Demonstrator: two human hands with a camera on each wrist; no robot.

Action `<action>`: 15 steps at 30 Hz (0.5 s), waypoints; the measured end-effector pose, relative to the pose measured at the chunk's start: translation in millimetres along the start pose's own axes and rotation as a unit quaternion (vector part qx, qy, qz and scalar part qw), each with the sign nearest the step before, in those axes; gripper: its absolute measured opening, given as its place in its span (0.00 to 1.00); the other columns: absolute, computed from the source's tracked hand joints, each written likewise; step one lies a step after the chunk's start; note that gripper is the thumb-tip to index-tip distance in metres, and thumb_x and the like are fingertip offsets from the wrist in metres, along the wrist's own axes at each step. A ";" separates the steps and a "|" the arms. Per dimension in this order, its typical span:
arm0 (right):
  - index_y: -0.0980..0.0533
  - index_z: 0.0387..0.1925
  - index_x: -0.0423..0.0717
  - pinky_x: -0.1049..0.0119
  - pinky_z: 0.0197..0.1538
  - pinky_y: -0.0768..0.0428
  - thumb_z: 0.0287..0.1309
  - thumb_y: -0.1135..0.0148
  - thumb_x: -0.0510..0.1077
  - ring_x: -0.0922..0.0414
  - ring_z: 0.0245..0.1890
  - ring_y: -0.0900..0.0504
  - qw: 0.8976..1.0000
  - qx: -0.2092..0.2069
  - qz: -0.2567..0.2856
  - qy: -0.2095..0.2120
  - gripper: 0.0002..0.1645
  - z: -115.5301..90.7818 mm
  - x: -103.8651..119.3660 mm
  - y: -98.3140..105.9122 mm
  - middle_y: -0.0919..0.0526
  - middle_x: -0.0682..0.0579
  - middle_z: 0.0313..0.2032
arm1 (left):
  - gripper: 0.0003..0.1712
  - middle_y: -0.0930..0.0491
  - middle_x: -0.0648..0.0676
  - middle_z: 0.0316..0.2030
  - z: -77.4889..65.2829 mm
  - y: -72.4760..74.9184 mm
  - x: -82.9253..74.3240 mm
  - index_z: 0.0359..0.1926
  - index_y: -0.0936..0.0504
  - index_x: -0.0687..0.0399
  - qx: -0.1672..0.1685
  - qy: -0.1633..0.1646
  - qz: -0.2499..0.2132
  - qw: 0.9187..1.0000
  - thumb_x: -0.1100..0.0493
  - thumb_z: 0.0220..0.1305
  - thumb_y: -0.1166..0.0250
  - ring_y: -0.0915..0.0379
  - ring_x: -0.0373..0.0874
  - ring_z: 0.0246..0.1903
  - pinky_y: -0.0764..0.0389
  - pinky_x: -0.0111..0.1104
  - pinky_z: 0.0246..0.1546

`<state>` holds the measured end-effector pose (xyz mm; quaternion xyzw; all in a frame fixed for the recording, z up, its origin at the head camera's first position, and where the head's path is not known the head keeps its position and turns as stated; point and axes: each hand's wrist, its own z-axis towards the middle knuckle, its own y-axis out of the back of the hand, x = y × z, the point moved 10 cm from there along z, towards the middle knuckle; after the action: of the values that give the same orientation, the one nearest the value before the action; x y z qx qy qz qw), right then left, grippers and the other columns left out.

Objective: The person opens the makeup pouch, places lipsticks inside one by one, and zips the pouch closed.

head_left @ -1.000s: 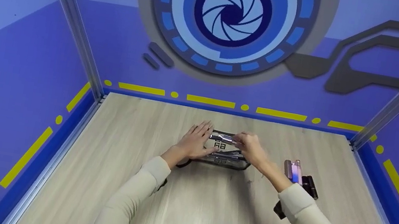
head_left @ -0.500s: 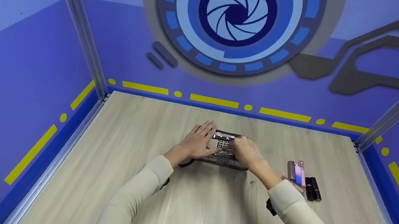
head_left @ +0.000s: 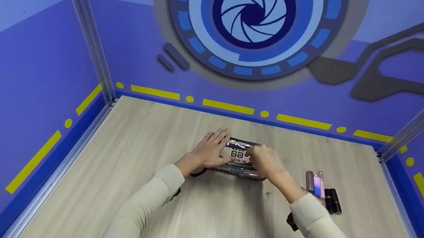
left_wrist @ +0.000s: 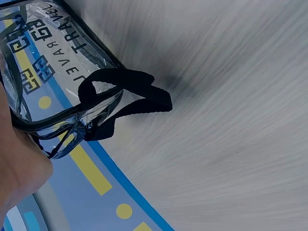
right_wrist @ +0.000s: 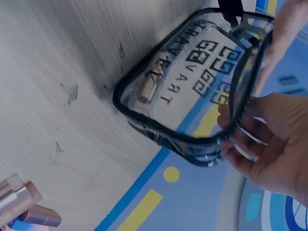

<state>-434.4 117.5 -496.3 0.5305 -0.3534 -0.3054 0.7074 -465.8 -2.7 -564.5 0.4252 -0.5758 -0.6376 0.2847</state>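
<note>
A clear zip pouch (head_left: 237,154) with black piping and printed black lettering stands near the middle of the table. My left hand (head_left: 209,150) rests on its left end, fingers straight and thumb spread. At the right part of the top edge, my right hand (head_left: 267,162) pinches the zipped rim with curled fingers; the zip pull is hidden. The right wrist view shows this right hand (right_wrist: 269,139) at the black edge. Through the plastic shows a gold-and-pinkish lipstick tube (right_wrist: 151,82). A black strap loop (left_wrist: 139,84) sticks out from the pouch's left end.
Right of the pouch lie a mauve tube (head_left: 309,181), a pink-and-blue tube (head_left: 317,184) and black tubes (head_left: 333,201), near the right sleeve (head_left: 310,209). Blue printed walls (head_left: 154,50) with metal corner posts (head_left: 96,32) enclose the wooden table (head_left: 203,228).
My right hand shifted left along the pouch's top, then slightly back right. The gap along the top looks narrower. My left hand stays on the left end, and the view shifted a little.
</note>
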 end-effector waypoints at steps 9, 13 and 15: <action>0.14 0.36 0.30 0.50 0.41 0.12 0.55 0.36 0.25 0.40 0.35 0.11 0.989 -0.109 0.098 0.000 0.08 -18.3 -50.1 56.6 0.10 0.35 0.35 | 0.53 0.64 0.55 0.83 -2.9 -3.5 -2.1 0.83 0.63 0.53 0.013 0.005 -0.005 1.000 0.29 0.74 0.52 0.69 0.52 0.83 0.61 0.50 0.82; 0.17 0.36 0.23 0.46 0.40 0.12 0.55 0.39 0.22 0.36 0.34 0.12 0.983 -0.141 0.117 -0.030 0.07 -33.2 -91.3 71.7 0.13 0.29 0.34 | 0.55 0.64 0.54 0.83 -1.4 -3.0 -0.1 0.83 0.63 0.52 0.011 0.009 -0.006 1.000 0.26 0.72 0.54 0.70 0.50 0.83 0.62 0.49 0.82; 0.17 0.39 0.24 0.45 0.39 0.13 0.58 0.39 0.24 0.36 0.35 0.12 0.981 -0.140 0.110 -0.074 0.08 -44.4 -116.2 74.8 0.13 0.29 0.36 | 0.55 0.62 0.54 0.83 -0.7 -2.5 1.0 0.83 0.61 0.53 0.006 0.008 -0.006 1.000 0.25 0.71 0.55 0.69 0.51 0.83 0.61 0.49 0.82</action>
<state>-459.0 253.8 -452.8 0.3602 -0.4144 -0.3105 0.7760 -465.4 -3.4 -567.1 0.4350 -0.5748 -0.6326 0.2832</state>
